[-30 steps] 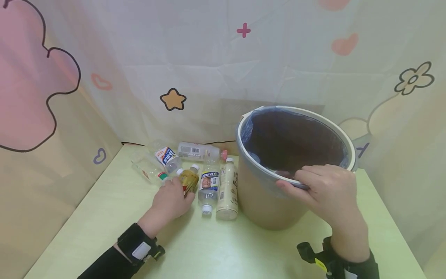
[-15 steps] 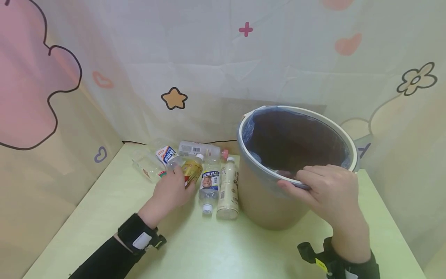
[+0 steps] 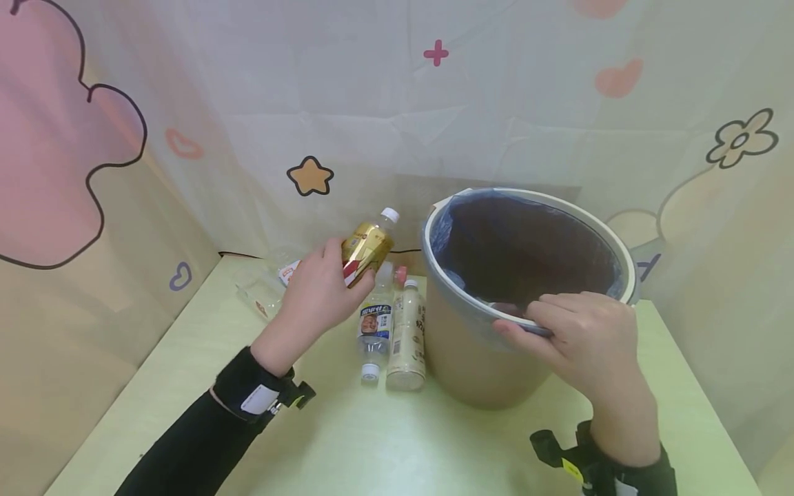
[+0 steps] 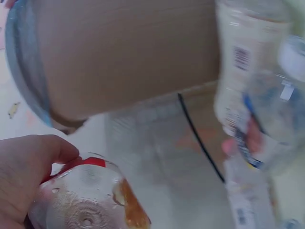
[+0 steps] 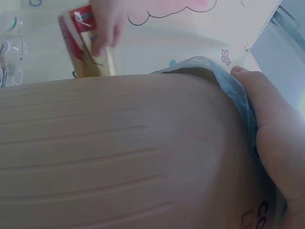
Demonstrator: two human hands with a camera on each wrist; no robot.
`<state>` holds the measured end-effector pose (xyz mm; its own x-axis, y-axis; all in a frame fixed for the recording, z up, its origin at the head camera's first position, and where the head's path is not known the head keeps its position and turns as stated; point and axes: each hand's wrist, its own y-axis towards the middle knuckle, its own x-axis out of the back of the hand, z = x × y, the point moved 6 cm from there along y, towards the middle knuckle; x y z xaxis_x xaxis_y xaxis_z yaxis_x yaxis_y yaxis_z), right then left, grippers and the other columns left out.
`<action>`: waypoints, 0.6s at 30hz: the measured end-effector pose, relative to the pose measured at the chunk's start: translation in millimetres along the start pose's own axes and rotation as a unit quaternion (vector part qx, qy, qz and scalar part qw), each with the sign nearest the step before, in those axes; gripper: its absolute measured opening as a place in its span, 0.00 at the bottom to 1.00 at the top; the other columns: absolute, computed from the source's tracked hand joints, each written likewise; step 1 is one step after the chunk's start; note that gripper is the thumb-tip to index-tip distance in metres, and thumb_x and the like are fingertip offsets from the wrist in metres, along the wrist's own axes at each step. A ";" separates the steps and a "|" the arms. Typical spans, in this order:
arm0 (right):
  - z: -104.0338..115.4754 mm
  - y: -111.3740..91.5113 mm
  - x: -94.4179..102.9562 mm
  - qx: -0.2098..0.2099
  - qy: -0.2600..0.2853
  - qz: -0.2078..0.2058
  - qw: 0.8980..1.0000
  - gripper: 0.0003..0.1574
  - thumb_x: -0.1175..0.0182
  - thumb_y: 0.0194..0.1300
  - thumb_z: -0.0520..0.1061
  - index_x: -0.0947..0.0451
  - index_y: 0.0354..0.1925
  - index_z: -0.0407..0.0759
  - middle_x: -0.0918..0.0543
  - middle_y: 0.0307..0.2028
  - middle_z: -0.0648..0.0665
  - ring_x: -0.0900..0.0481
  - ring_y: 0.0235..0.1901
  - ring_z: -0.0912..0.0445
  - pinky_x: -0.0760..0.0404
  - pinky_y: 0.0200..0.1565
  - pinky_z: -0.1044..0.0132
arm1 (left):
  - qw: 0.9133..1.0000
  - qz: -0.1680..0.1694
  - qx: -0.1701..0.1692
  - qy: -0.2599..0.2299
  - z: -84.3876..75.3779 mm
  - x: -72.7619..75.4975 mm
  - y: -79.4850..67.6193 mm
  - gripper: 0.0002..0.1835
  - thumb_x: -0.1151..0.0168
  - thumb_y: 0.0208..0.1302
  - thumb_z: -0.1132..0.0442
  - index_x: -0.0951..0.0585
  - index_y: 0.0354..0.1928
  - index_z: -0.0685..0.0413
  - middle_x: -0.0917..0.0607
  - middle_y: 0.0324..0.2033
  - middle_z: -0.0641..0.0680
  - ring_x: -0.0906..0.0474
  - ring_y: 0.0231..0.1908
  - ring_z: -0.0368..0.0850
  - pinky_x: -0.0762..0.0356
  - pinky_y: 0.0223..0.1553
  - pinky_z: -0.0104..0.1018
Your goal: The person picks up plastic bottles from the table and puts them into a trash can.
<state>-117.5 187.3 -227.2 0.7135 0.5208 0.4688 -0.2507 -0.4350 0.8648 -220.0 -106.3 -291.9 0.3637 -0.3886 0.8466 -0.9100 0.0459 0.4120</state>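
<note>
My left hand (image 3: 322, 289) grips a plastic bottle (image 3: 367, 248) with a gold and red label and a white cap, held tilted above the other bottles. The left wrist view shows its clear base (image 4: 86, 200) close up beside my thumb. My right hand (image 3: 583, 337) holds the near rim of a tan trash bin (image 3: 484, 372), thumb outside and fingers over the edge. A bluish plastic bag (image 5: 233, 90) lines the bin and folds over its rim. The bin's inside is dark, and what lies at its bottom is hidden.
Left of the bin lie a cream bottle (image 3: 406, 344), a clear bottle with a blue label (image 3: 375, 324), and another clear bottle (image 3: 257, 293). A pink-capped bottle (image 3: 400, 274) lies behind, mostly covered. A patterned curtain (image 3: 347, 103) hangs behind the pale green table (image 3: 384, 448).
My left hand has lifted the gold-labelled bottle off the table, up and to the right toward the bin. My right hand has stayed on the rim.
</note>
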 end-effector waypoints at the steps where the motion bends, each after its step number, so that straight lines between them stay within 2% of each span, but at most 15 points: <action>1: 0.0 0.1 -0.1 0.001 0.000 0.000 1.000 0.34 0.43 0.53 0.69 0.44 0.08 0.54 0.46 0.10 0.61 0.51 0.12 0.65 0.59 0.17 0.71 | 1.000 -0.005 -0.001 -0.007 -5.6 3.7 2.5 0.35 0.46 0.53 0.37 0.33 0.55 0.55 0.27 0.33 0.49 0.29 0.29 0.43 0.30 0.23 0.34; 4: 0.2 0.5 -0.2 0.003 -0.001 -0.005 1.000 0.34 0.43 0.53 0.69 0.44 0.08 0.54 0.47 0.10 0.60 0.52 0.12 0.66 0.59 0.17 0.71 | 0.999 -0.014 -0.008 -0.028 -23.5 13.6 10.3 0.36 0.47 0.53 0.36 0.34 0.58 0.52 0.26 0.38 0.48 0.30 0.32 0.42 0.28 0.26 0.34; 8: -0.4 0.7 0.2 0.002 -0.003 -0.005 1.000 0.34 0.43 0.54 0.69 0.45 0.08 0.54 0.47 0.10 0.60 0.52 0.12 0.66 0.59 0.17 0.71 | 0.998 -0.037 -0.036 -0.045 -49.4 27.2 21.1 0.37 0.47 0.53 0.36 0.35 0.60 0.50 0.24 0.41 0.49 0.29 0.34 0.42 0.26 0.28 0.33; 18: -1.4 0.6 0.1 -0.001 -0.002 0.007 1.000 0.33 0.43 0.53 0.70 0.43 0.08 0.54 0.46 0.10 0.61 0.50 0.11 0.65 0.58 0.17 0.71 | 0.992 -0.076 -0.089 -0.055 -102.9 52.0 41.8 0.39 0.46 0.52 0.34 0.36 0.62 0.46 0.23 0.48 0.49 0.27 0.41 0.40 0.24 0.35 0.31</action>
<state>-118.5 188.1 -226.4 0.7127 0.5119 0.4796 -0.2610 -0.4410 0.8587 -218.6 -29.9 -196.0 0.4616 -0.5008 0.7322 -0.7932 0.1365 0.5934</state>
